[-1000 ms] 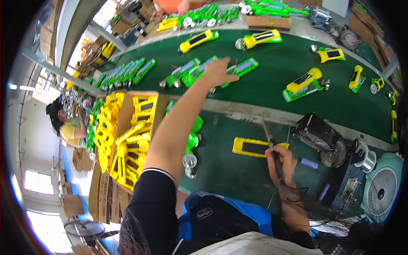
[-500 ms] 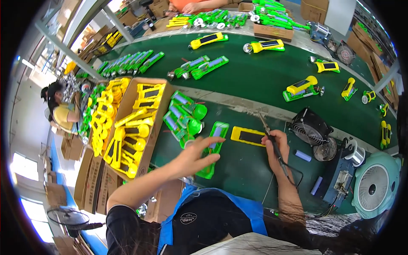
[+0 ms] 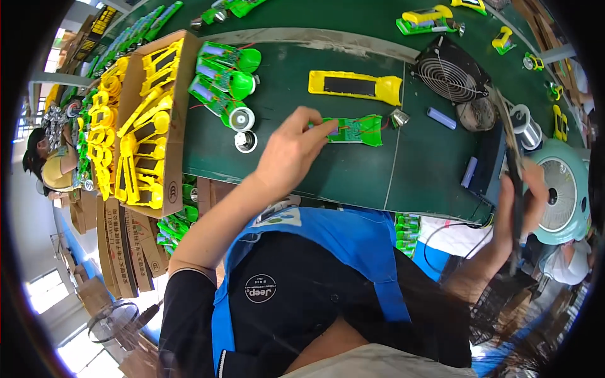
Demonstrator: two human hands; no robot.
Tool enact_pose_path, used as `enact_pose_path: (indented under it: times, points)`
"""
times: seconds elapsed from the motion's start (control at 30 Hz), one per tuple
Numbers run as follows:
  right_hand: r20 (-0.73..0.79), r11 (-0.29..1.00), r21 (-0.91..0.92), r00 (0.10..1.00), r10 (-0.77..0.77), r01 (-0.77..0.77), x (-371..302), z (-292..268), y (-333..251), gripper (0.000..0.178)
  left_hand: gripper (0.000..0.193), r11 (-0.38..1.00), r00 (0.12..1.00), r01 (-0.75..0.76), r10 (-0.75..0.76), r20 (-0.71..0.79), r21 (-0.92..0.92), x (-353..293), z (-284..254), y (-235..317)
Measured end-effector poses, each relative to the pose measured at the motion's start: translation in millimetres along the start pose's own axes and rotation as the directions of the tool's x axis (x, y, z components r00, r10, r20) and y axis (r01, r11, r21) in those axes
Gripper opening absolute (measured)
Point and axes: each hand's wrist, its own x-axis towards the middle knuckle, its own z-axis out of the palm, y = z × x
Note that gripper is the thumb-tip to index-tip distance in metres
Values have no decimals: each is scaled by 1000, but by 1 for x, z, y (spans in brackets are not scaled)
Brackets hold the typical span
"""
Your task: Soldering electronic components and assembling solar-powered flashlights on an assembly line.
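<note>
The green casing lies in the middle of our view, its long axis running nearly left to right, its flared end [image 3: 373,131] pointing right and its open side up, showing the circuit board [image 3: 353,130] and red wires. Our left hand [image 3: 293,151] reaches over its left end with thumb and forefinger close together there; we cannot tell whether they pinch the casing or only rest on it. Our right hand [image 3: 529,195], well apart at the right, has its fingers closed around a soldering iron [image 3: 517,183], held roughly upright and blurred. Beneath the work is a dark green bench top [image 3: 350,170] with a pale seam to the right of the casing; past its far edge runs a green conveyor [image 3: 328,17]. In the room at left, a person in a yellow top [image 3: 58,171] sits near bright windows. Just beyond the green casing lies a yellow casing [image 3: 353,86] with a dark panel, also flared end rightward. A small silver reflector [image 3: 399,118] sits just beside the green casing's flared end, and a lilac battery cell [image 3: 441,118] lies farther right. A black fan [image 3: 447,74], a solder spool [image 3: 525,127] and a teal fan [image 3: 559,195] crowd the right side. At left, more green casings [image 3: 220,79] lie beside a cardboard box [image 3: 181,120] of yellow parts [image 3: 151,135]. Our own left hand hides the casing's left end.
</note>
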Motion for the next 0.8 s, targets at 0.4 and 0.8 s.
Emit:
enact_pose_path:
  times: [0.4, 0.8]
  points:
    - [269, 249, 817, 725, 634, -521, -83, 134, -2, 24, 11, 750, 896, 418, -434, 94, -512, 26, 29, 2]
    - [298, 400, 656, 706, 642, -640, -75, 135, 2, 20, 14, 992, 999, 34, -33, 13, -118, 28, 25, 1]
